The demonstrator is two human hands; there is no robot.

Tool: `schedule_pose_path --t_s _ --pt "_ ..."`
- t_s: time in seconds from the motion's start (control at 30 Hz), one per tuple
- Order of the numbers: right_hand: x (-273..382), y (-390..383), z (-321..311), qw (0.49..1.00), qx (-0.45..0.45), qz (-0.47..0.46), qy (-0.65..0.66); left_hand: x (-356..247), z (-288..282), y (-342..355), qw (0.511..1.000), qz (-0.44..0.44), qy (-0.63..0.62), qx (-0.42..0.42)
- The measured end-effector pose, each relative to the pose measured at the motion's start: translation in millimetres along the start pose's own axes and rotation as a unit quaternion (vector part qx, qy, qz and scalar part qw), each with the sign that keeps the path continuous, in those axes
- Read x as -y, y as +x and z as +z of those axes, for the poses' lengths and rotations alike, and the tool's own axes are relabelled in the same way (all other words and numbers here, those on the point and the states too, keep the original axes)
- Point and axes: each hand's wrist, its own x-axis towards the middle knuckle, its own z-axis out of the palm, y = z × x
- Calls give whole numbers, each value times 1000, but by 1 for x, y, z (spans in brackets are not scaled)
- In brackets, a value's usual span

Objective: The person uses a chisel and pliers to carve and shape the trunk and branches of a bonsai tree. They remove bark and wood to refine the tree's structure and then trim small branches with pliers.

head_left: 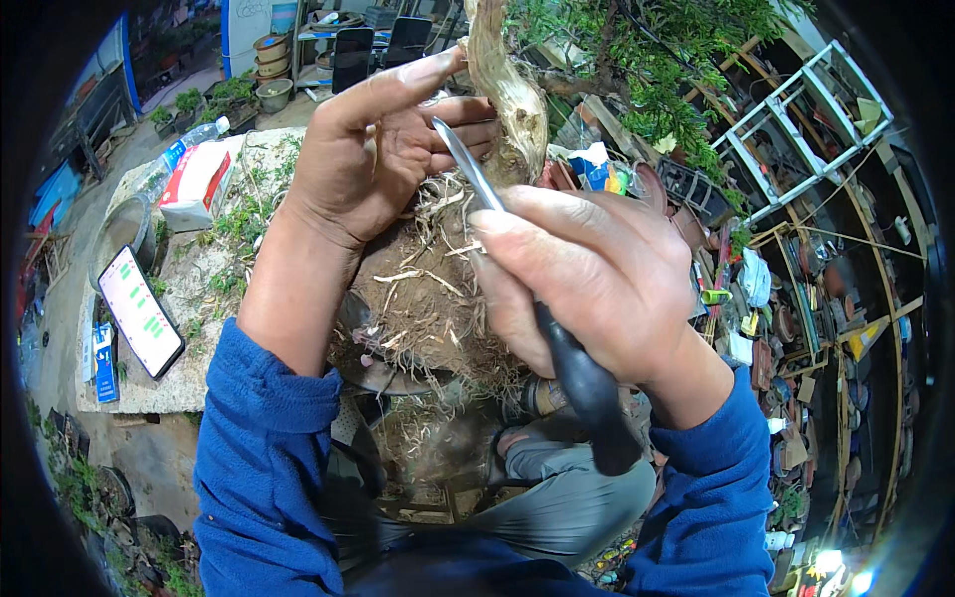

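Pale trunk cut off above, tool handle partly hidden by right fingers

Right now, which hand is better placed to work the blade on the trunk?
Right, I'd say: the right hand grips the black handle, and the blade shows close to the trunk. The left hand has no tool and is cupped at the trunk's left side.

Right hand grips black-handled tool, metal blade angled up-left, tip in front of left palm. Left hand cupped at left side of bare trunk. Stringy roots on soil below. Lit phone, red-and-white pack on slab, left.
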Motion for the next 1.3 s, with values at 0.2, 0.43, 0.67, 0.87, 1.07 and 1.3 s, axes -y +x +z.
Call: schedule_pose_path --t_s 0.2,0.43,0.67,0.87,1.07,1.3 --pt "4 -17 -17 961 -31 265 81 8 7 8 984 43 144 -91" --pt "-7 14 -23 936 -12 340 95 35 30 20 875 181 434 -114" --pt "-15 39 -11 962 -7 242 122 31 30 22 835 205 489 -146" --pt "-18 36 -3 997 0 79 -21 38 25 28 860 209 439 -153" --pt "-17 8 7 997 -5 33 -63 39 24 24 879 198 412 -133" --pt "-34 3 7 996 -40 -45 -59 39 23 27 888 187 399 -132"
